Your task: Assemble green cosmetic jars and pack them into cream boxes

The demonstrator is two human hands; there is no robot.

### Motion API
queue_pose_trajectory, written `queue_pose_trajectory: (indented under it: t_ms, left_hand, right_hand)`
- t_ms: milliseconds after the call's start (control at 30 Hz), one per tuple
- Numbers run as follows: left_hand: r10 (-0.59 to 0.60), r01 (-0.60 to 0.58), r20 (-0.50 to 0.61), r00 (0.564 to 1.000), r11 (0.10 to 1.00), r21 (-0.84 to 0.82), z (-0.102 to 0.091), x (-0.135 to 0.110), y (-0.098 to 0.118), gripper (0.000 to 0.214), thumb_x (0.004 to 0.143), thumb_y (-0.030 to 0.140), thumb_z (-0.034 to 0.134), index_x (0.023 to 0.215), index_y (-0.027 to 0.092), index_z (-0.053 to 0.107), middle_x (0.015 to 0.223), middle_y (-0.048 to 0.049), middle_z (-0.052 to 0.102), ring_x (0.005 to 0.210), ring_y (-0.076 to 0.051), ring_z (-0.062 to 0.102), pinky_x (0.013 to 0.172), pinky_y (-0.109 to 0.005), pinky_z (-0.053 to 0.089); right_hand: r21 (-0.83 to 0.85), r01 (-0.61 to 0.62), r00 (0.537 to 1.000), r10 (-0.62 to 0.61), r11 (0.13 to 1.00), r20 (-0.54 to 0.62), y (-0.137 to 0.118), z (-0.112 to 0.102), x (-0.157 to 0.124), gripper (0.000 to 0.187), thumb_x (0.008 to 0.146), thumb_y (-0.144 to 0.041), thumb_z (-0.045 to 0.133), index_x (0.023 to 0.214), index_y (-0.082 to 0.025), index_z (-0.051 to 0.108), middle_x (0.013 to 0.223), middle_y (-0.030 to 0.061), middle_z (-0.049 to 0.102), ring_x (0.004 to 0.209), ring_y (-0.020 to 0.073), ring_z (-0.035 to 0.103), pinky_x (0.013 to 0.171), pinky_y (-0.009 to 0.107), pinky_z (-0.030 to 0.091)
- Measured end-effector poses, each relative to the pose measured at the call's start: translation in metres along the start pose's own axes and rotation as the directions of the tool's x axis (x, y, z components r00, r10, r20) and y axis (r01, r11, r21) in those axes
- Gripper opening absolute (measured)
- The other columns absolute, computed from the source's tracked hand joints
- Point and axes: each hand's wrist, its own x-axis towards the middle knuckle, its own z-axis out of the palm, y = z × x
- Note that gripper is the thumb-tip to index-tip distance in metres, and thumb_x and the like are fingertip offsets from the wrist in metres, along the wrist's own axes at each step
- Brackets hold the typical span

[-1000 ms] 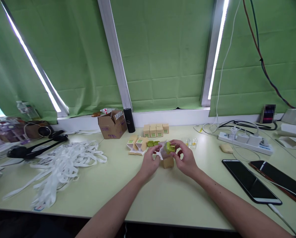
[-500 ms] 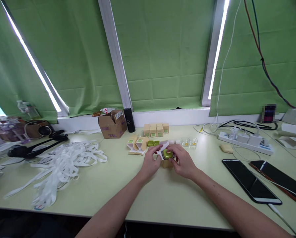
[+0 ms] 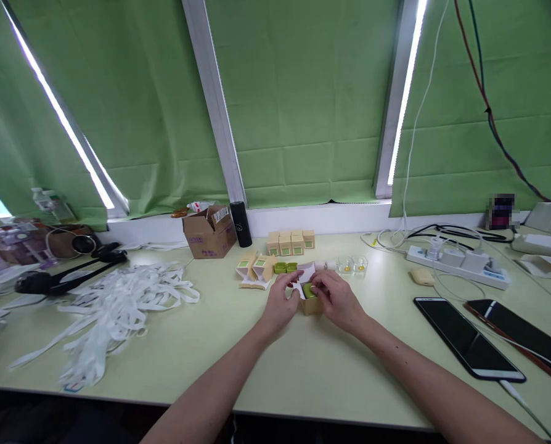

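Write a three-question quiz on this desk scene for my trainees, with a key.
1. True or false: the green jar sits inside the open tan box, with the left hand and the right hand on either side of it.
2. How many boxes stand in the row of closed boxes behind the hands? A: two. B: four. C: seven.
3. Fill in: the two phones lie face up on the table on the person's ___ side.

Key: 1 true; 2 B; 3 right.
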Motion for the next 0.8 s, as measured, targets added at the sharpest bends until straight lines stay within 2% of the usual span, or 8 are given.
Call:
queue_pose_trajectory:
  t_ms: [100,367,700,800]
  left_hand:
    - [0.003,-0.003,0.001,1.0,1.0,-0.011,-0.0002,-0.0002,0.0001,0.049,0.081,0.011,0.054,0.127,0.02,0.071,0.116,-0.0104,0.069,0.107,-0.022,0.064,0.099,-0.04,0.053]
    - [0.011,-0.011,-0.002,1.0,1.0,-0.024,0.0002,-0.0002,0.0005,0.049,0.081,0.011,0.055,0.126,0.021,0.072,0.118,-0.0101,0.07,0.106,-0.022,0.064,0.098,-0.039,0.053]
    - [0.013,-0.013,0.0,1.0,1.0,-0.014,0.0008,0.0002,-0.0034,0.049,0.081,0.012,0.054,0.127,0.019,0.071,0.115,-0.0107,0.069,0.106,-0.022,0.064,0.098,-0.04,0.052]
    - [-0.002,0.002,-0.023,1.0,1.0,-0.025,0.0001,0.0002,-0.0033,0.048,0.081,0.012,0.055,0.125,0.02,0.072,0.112,-0.0097,0.069,0.103,-0.022,0.064,0.097,-0.04,0.052]
  right_hand:
    - [0.057,-0.037,0.999,0.039,0.998,-0.027,-0.0013,0.0006,0.0003,0.012,0.096,-0.018,0.054,0.089,-0.023,0.063,0.105,0.0092,0.062,0.082,0.0207,0.062,0.069,0.037,0.057]
    - [0.095,-0.09,0.994,0.095,0.991,-0.051,-0.0019,0.003,0.0008,0.02,0.095,-0.022,0.059,0.083,-0.023,0.075,0.092,0.0065,0.054,0.077,0.0202,0.059,0.064,0.037,0.057]
    - [0.069,-0.068,0.996,0.072,0.995,-0.055,0.001,0.0041,0.0006,0.021,0.094,-0.021,0.057,0.081,-0.022,0.074,0.092,0.0069,0.055,0.077,0.0204,0.059,0.065,0.038,0.057]
    - [0.113,-0.061,0.995,0.069,0.992,-0.067,0.0004,0.0042,0.0001,0.02,0.097,-0.024,0.056,0.087,-0.023,0.073,0.094,0.0078,0.058,0.078,0.021,0.06,0.065,0.038,0.057]
